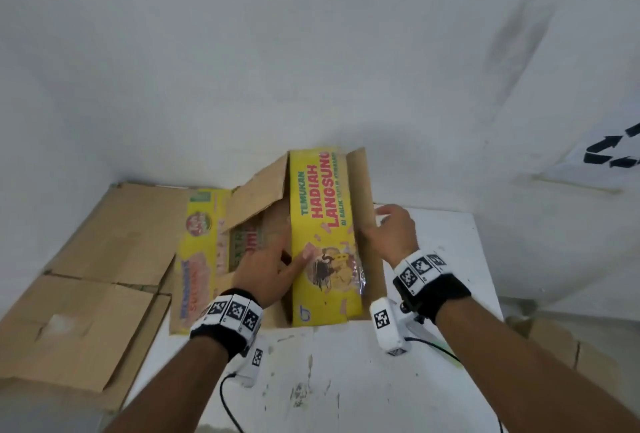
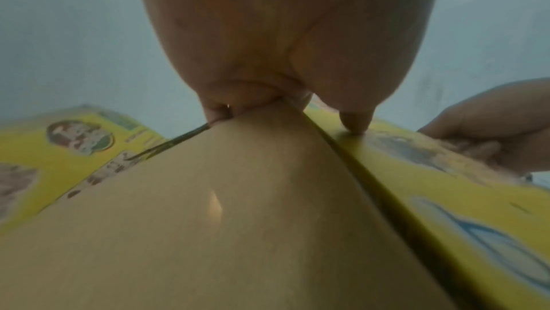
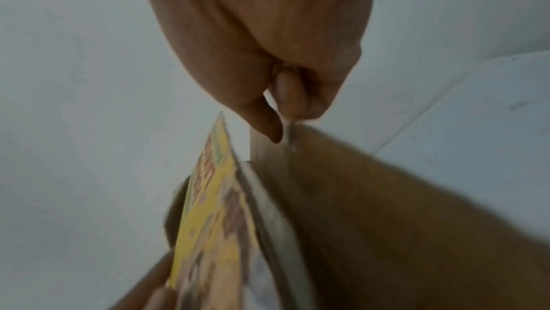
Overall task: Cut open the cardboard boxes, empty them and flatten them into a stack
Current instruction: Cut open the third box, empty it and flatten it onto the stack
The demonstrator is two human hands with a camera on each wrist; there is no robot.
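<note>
Where the white desk point(image 1: 346, 380) meets the white wall point(image 1: 242, 51), one yellow printed cardboard box point(image 1: 323, 242) stands partly collapsed, its panel lettered "TEMUKAN HADIAH LANGSUNG" facing up and its plain brown flaps spread to either side.

Left hand point(image 1: 273, 269): holding the box at the near left edge of the yellow panel, thumb point(image 2: 355, 122) pressed on the printed face, the other fingers tucked under into the brown interior. In the left wrist view the thumb tip touches the yellow face beside the fold, with a brown flap point(image 2: 238, 221) filling the foreground.

Right hand point(image 1: 391, 235): holding the brown side flap point(image 1: 363, 197) at the box's right, fingers curled over its edge. In the right wrist view a fingertip point(image 3: 268, 129) pinches the upper edge of that flap point(image 3: 387, 209), the yellow panel point(image 3: 208, 209) standing just beside it.

Flattened cardboard point(image 1: 86, 276): several plain brown sheets lie stacked at the left, partly beyond the desk edge; a flattened yellow printed box point(image 1: 201, 249) rests on them, touching the box in hand.

Wrist bands with black-and-white markers point(image 1: 420, 268) sit on both wrists. More brown cardboard point(image 1: 561, 342) shows low at the right.
</note>
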